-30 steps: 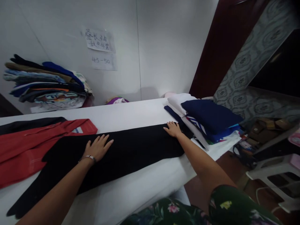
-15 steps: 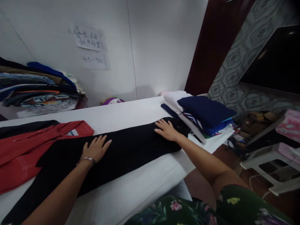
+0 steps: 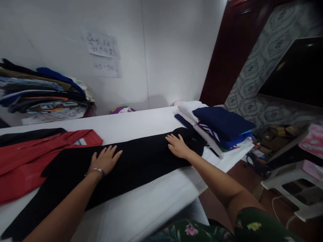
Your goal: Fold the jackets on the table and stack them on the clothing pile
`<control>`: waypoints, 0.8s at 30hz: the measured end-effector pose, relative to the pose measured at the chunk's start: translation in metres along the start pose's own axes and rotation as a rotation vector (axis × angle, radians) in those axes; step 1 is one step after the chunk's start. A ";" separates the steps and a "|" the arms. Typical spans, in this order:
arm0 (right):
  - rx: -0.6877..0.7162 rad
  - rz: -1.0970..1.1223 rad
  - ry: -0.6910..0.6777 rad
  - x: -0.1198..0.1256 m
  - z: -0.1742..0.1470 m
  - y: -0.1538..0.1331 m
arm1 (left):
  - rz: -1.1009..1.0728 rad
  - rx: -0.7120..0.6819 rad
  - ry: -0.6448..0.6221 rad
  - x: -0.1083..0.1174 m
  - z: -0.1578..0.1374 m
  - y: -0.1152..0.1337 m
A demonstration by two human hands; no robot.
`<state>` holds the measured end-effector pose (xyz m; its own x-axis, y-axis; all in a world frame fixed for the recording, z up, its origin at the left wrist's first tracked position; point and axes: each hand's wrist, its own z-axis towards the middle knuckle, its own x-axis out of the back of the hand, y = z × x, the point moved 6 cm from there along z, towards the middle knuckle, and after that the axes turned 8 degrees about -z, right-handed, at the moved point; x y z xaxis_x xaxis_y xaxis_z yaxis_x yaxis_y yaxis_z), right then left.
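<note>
Black trousers [image 3: 141, 161] lie lengthwise across the white-covered table [image 3: 141, 124], one leg over the other, with the legs parting at the lower left. My left hand [image 3: 104, 161] rests flat on them left of the middle, fingers spread, a bracelet at the wrist. Farther right, my right hand [image 3: 178, 146] lies palm down on the cloth near the end by the folded pile, its fingers apart. Neither hand grips anything. Part of the trousers' left end overlaps a red shirt [image 3: 27, 158], which lies on top of a dark garment [image 3: 37, 132].
A folded clothes pile [image 3: 222, 122] stands at the table's right end. To the left rises a taller clothes stack [image 3: 45, 90]. A white wall with paper signs [image 3: 103, 47] is behind the table. A plastic stool [image 3: 297, 188] and boxes [image 3: 274, 137] stand at the right.
The view has shifted slightly, so most things sit a little lower and to the right. My right hand has slid slightly left over the black cloth; my left hand stays where it was.
</note>
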<state>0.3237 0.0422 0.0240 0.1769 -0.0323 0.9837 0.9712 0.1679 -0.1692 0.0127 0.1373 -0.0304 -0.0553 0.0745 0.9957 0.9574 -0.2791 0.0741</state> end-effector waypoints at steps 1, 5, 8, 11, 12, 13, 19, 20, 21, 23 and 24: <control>0.057 0.042 0.044 0.009 0.006 -0.018 | -0.026 0.018 0.008 0.000 0.000 0.000; 0.261 0.150 0.150 0.024 0.030 -0.090 | -0.126 0.086 0.034 0.003 -0.005 0.004; 0.303 0.088 0.043 -0.006 0.046 -0.121 | -0.190 0.107 0.036 0.003 -0.008 0.006; 0.283 -0.059 -0.077 -0.053 0.053 -0.128 | -0.274 0.105 0.047 0.002 -0.012 0.008; 0.286 -0.096 -0.066 -0.063 0.054 -0.128 | -0.299 0.099 0.058 0.003 -0.013 0.009; 0.293 -0.122 -0.044 -0.071 0.053 -0.127 | -0.320 0.095 0.070 0.005 -0.014 0.010; 0.311 -0.175 -0.014 -0.081 0.050 -0.123 | -0.309 0.222 0.272 0.047 -0.035 -0.028; 0.308 -0.180 -0.017 -0.081 0.050 -0.123 | -0.292 0.318 0.336 0.055 -0.044 -0.046; 0.307 -0.182 -0.020 -0.082 0.050 -0.123 | -0.279 0.441 0.388 0.062 -0.056 -0.067; 0.308 -0.182 -0.018 -0.083 0.051 -0.123 | -0.339 0.690 0.400 0.064 -0.080 -0.108; 0.309 -0.180 -0.013 -0.083 0.051 -0.123 | -0.427 0.775 0.356 0.059 -0.089 -0.124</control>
<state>0.1809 0.0745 -0.0337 0.0037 -0.0763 0.9971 0.8922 0.4506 0.0312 -0.1345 0.0906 0.0238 -0.4048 -0.3081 0.8609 0.7507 0.4256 0.5053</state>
